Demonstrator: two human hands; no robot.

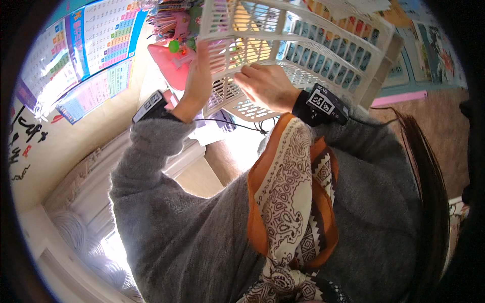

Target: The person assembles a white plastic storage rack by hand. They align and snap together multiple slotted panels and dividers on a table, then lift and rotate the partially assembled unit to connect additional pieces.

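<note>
A white slatted plastic basket [298,38] is tilted up in front of me. Several bluish and coloured shapes show through its far slats. My left hand [198,83] holds the basket's left side, its fingers running up along the edge and its thumb out of sight. Inside the outline of the basket, beside its perforated panel, is my right hand [268,88]. Its fingers are curled closed near the left slats, and whatever they hold is hidden. Black bands with coded tags wrap both wrists.
Behind the basket, a pink object [172,65] and a bunch of pens or pencils [169,22] stand at the left. Colourful charts [91,45] hang on the left wall. A dark cable [235,122] loops below the basket. The desk [411,83] extends to the right.
</note>
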